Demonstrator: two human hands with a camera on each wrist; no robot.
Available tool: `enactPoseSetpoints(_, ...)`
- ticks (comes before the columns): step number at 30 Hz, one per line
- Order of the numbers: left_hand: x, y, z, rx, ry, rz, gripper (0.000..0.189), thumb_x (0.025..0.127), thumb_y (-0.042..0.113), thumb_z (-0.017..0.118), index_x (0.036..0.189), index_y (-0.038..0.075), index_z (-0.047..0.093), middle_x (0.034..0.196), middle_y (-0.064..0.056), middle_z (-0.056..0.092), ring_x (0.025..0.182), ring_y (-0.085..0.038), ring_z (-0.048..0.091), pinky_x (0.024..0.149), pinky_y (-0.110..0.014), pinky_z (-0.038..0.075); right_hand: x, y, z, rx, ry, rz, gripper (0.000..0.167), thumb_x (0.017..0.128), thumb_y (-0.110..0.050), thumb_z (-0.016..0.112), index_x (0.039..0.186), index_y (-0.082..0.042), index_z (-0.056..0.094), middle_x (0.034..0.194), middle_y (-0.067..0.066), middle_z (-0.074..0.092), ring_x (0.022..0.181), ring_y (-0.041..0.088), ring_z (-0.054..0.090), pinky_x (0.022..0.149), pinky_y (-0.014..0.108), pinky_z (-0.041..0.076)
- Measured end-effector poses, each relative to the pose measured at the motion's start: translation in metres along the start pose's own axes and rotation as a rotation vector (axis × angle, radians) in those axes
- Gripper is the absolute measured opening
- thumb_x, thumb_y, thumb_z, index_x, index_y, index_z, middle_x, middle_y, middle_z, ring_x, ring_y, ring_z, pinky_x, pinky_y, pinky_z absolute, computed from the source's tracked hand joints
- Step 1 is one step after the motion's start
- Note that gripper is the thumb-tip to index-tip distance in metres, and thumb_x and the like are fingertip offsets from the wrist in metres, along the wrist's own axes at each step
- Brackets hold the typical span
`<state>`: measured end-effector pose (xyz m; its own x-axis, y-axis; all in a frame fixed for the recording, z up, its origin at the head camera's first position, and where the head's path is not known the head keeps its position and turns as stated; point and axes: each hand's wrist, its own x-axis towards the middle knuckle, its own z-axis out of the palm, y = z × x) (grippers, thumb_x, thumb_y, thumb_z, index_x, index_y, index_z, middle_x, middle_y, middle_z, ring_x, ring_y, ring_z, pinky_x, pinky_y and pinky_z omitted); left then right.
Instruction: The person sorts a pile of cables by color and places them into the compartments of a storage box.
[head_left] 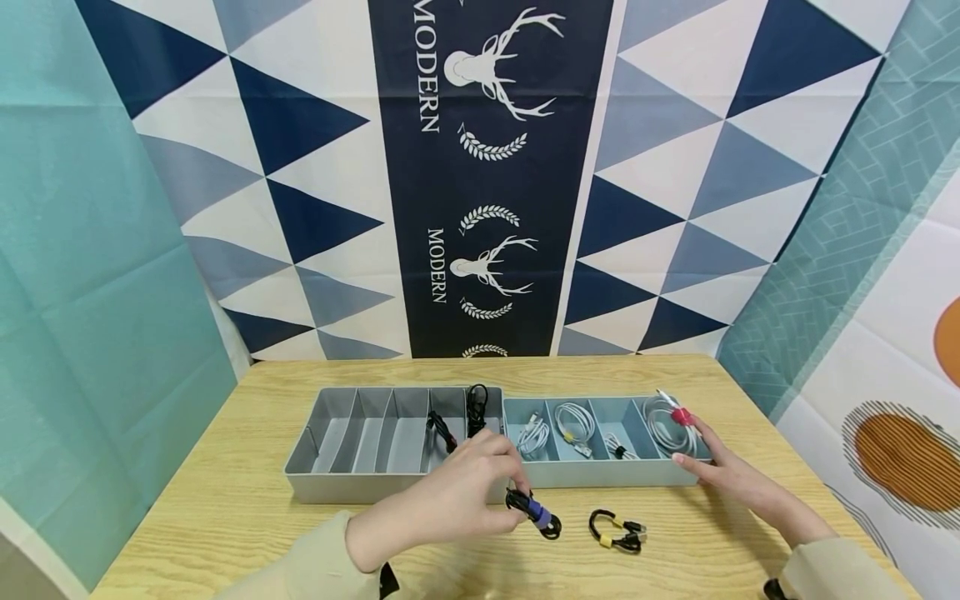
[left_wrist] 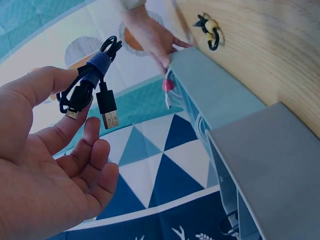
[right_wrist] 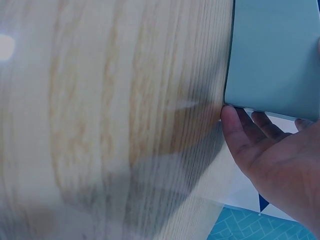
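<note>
My left hand [head_left: 476, 483] pinches a coiled black USB cable [left_wrist: 106, 100] between thumb and fingertips, above the table in front of the boxes. A blue-purple strap [left_wrist: 96, 70] binds the coil, and its metal plug hangs free in the left wrist view. At the far right, my right hand [head_left: 731, 479] touches the end of the light blue divided box [head_left: 600, 475], its thumb by the front corner and its fingers along the end wall. A white cable with a red strap [head_left: 681, 416] lies in the end compartment, beside those fingers.
A grey divided box [head_left: 360, 489] adjoins the blue one on the left, with black cables [head_left: 442, 429] in its right compartments. White cables [head_left: 576, 427] fill several blue compartments. Another black cable with yellow ties [head_left: 630, 542] lies on the wooden table [head_left: 202, 508]. Patterned cloth hangs behind.
</note>
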<state>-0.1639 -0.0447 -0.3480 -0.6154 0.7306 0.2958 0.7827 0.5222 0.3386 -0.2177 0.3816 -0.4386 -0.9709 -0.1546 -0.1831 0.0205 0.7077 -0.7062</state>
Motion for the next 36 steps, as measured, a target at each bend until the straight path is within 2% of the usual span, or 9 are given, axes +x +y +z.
enactPoseSetpoints(2,-0.001,-0.001,-0.002,-0.007,0.015,-0.002,0.014,0.077,0.028,0.076,0.085,0.024,0.065,0.092,0.015,0.054,0.092,-0.005,0.044,0.099,-0.032,0.039,0.000,0.000,0.000,-0.002,-0.001,0.000,0.087,0.097,-0.034,0.051,0.149,-0.006,-0.013,0.146,0.039,-0.003,0.121,0.052,0.022,0.089,0.060,0.034)
enactPoseSetpoints(4,-0.002,-0.003,-0.003,-0.017,0.023,-0.008,0.014,0.077,0.028,0.076,0.085,0.024,0.065,0.092,0.015,0.053,0.091,-0.005,0.043,0.095,-0.030,0.040,0.000,-0.001,0.000,-0.004,-0.001,0.000,0.088,0.097,-0.034,0.051,0.149,-0.006,-0.013,0.146,0.039,-0.003,0.120,0.051,0.023,0.088,0.058,0.035)
enactPoseSetpoints(6,-0.003,-0.003,-0.005,-0.031,0.029,-0.023,0.014,0.077,0.028,0.075,0.085,0.025,0.064,0.093,0.016,0.053,0.091,-0.005,0.043,0.094,-0.030,0.040,0.000,-0.001,0.000,0.008,-0.002,-0.001,0.088,0.097,-0.034,0.051,0.149,-0.006,-0.013,0.147,0.039,-0.004,0.122,0.053,0.020,0.090,0.061,0.033)
enactPoseSetpoints(9,-0.005,-0.004,-0.009,-0.056,0.029,-0.055,0.014,0.078,0.028,0.075,0.087,0.026,0.064,0.094,0.017,0.052,0.093,-0.005,0.043,0.088,-0.029,0.040,-0.001,-0.003,0.001,0.042,-0.003,0.000,0.088,0.096,-0.033,0.052,0.149,-0.007,-0.014,0.148,0.038,-0.008,0.130,0.057,0.008,0.096,0.071,0.020)
enactPoseSetpoints(12,-0.007,-0.004,-0.014,-0.078,0.033,-0.089,0.013,0.079,0.027,0.074,0.088,0.026,0.064,0.096,0.017,0.052,0.096,-0.005,0.043,0.088,-0.030,0.041,-0.002,-0.004,0.001,0.068,-0.002,0.004,0.089,0.096,-0.033,0.053,0.150,-0.008,-0.014,0.148,0.037,-0.011,0.132,0.059,-0.005,0.096,0.076,0.005)
enactPoseSetpoints(18,-0.009,-0.008,-0.021,-0.090,0.115,-0.090,0.016,0.077,0.027,0.076,0.088,0.023,0.064,0.095,0.016,0.051,0.094,-0.006,0.042,0.086,-0.031,0.040,-0.002,-0.004,0.001,0.060,0.006,-0.007,0.089,0.096,-0.032,0.053,0.150,-0.007,-0.013,0.148,0.038,-0.010,0.132,0.060,-0.004,0.095,0.076,0.006)
enactPoseSetpoints(23,-0.009,-0.011,-0.028,-0.090,0.204,-0.041,0.017,0.074,0.023,0.077,0.085,0.022,0.063,0.095,0.014,0.053,0.092,-0.006,0.042,0.085,-0.030,0.040,-0.002,-0.004,0.001,0.060,-0.001,0.000,0.089,0.096,-0.032,0.053,0.150,-0.008,-0.014,0.148,0.038,-0.010,0.132,0.060,-0.004,0.095,0.076,0.006)
enactPoseSetpoints(27,-0.008,-0.013,-0.034,-0.093,0.247,-0.018,0.016,0.075,0.020,0.076,0.085,0.021,0.063,0.095,0.013,0.053,0.094,-0.007,0.044,0.087,-0.033,0.040,-0.001,-0.003,0.000,0.056,0.000,-0.003,0.089,0.096,-0.032,0.052,0.149,-0.008,-0.014,0.148,0.038,-0.009,0.131,0.060,-0.003,0.095,0.076,0.007)
enactPoseSetpoints(36,-0.010,-0.017,-0.044,-0.136,0.309,-0.066,0.018,0.075,0.018,0.077,0.088,0.020,0.065,0.101,0.009,0.056,0.102,-0.010,0.046,0.089,-0.035,0.044,-0.001,-0.001,0.001,0.044,0.008,-0.010,0.089,0.096,-0.031,0.053,0.149,-0.006,-0.014,0.147,0.039,-0.008,0.131,0.061,0.000,0.095,0.075,0.011)
